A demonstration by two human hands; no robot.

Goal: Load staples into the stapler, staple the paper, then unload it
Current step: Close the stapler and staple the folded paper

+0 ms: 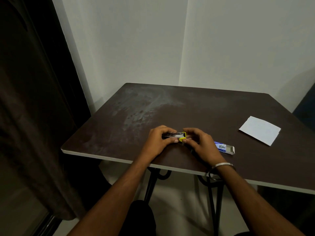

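A small stapler (176,135) with a metal body and yellow trim rests on the dark table (196,113) near its front edge. My left hand (159,140) grips its metal end from the left. My right hand (198,142) pinches the yellow end from the right with thumb and fingertips. An open blue and white staple box (225,148) lies just right of my right hand. A folded white paper (260,130) lies further right on the table. Whether staples are in the stapler cannot be seen.
The table stands in a corner of pale walls, with a dark curtain (34,99) at its left. Black metal legs (150,184) show below the front edge. A metal bangle (223,165) circles my right wrist.
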